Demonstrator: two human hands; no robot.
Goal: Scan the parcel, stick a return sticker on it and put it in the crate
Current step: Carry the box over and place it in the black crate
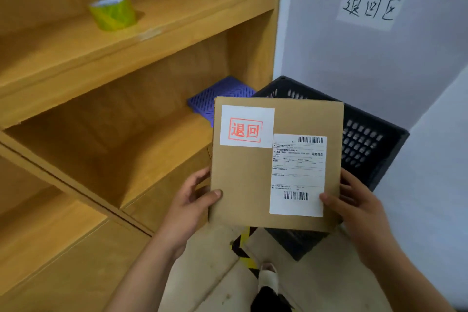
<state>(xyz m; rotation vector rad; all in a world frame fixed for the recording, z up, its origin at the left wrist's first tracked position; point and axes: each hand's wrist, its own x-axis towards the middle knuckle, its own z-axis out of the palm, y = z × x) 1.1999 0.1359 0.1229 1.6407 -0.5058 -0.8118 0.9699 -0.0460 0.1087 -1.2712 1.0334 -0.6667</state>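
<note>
Head view shows a brown parcel [253,172] held up in the air, right above the black crate [367,134]. A white return sticker [247,126] with red writing is already on it, next to the label [298,175]. If it has been scanned, I cannot tell. It looks like the only job left is to drop it in the crate. The left hand [195,200] grips the left edge and the right hand [354,205] grips the right edge, thumbs on top.

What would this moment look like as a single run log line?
left hand + right hand: holding flat brown cardboard parcel | white return sticker with red stamp: on | black slatted plastic crate: behind parcel, not yet loaded
</note>
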